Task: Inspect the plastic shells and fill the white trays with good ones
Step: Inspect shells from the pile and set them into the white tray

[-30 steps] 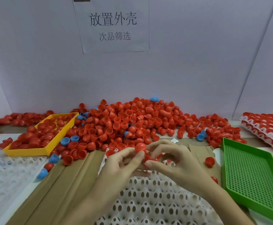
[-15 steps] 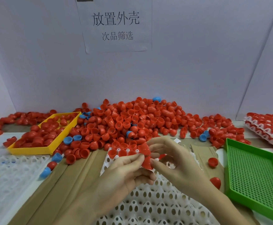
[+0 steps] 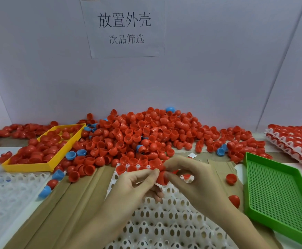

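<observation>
Now pinching one red shell (image 3: pixel 162 177) between the fingertips of both hands, just above the far rows of the white tray (image 3: pixel 164 223); a second ago, fingering shells lower against the tray's far edge. Lifting it clear and turning it, with the left hand (image 3: pixel 137 184) closing thumb and forefinger on its left side and the right hand (image 3: pixel 189 178) curling over it from the right. Probably meaning inspection under way, not placement: no seating into a cell yet.

Looking glossy and smooth, a small red plastic dome, half hidden by fingertips; too covered to judge any crack or flaw. Sitting already in the tray's far row, a few red shells (image 3: pixel 121 168), with nearly all remaining cells showing open holes, so filling barely started.

Lying behind on the tabletop (image 3: pixel 38 212), the big shell pile (image 3: pixel 143 133), mostly red with a few blue ones mixed in. Holding more red shells at the left, a yellow tray (image 3: pixel 29 167); standing unfilled at the right, a green mesh tray (image 3: pixel 279 194); stacked at far right, filled white trays (image 3: pixel 294 139).
</observation>
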`<state>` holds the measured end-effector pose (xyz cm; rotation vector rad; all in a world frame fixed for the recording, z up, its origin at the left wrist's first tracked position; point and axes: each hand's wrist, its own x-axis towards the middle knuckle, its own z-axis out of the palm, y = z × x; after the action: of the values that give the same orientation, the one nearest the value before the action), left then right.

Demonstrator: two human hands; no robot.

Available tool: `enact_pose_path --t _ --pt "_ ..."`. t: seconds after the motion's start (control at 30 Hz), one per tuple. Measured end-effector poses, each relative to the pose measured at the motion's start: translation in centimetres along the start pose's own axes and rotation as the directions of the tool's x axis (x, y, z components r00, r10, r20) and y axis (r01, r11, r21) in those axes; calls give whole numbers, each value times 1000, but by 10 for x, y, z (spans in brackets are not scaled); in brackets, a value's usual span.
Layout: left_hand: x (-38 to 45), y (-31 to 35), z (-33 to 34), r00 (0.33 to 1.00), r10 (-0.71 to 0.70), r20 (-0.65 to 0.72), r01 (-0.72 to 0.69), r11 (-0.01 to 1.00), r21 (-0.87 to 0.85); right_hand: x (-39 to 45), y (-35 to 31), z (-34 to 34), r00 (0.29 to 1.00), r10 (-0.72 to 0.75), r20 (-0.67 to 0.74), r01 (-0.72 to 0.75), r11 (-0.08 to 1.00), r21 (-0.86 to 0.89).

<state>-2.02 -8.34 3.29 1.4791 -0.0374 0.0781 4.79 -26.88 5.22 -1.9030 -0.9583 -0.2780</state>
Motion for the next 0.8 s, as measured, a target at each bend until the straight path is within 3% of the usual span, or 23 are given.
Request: enact_pose_path --t 0.17,0.3,0.4,0.8 --pt "3 10 -11 995 27 -96 -34 997 -70 6 35 -48 986 111 -124 -141 951 -275" --pt "6 15 -24 987 23 -156 -35 996 -79 3 71 -67 955 287 -77 -291 850 -440" --pt "6 15 -30 988 24 -155 -33 998 -57 1 83 -56 945 328 -4 -281 805 -522" --pt "9 19 -37 979 20 -202 -38 996 -84 2 76 -42 953 302 -21 -271 821 -503"
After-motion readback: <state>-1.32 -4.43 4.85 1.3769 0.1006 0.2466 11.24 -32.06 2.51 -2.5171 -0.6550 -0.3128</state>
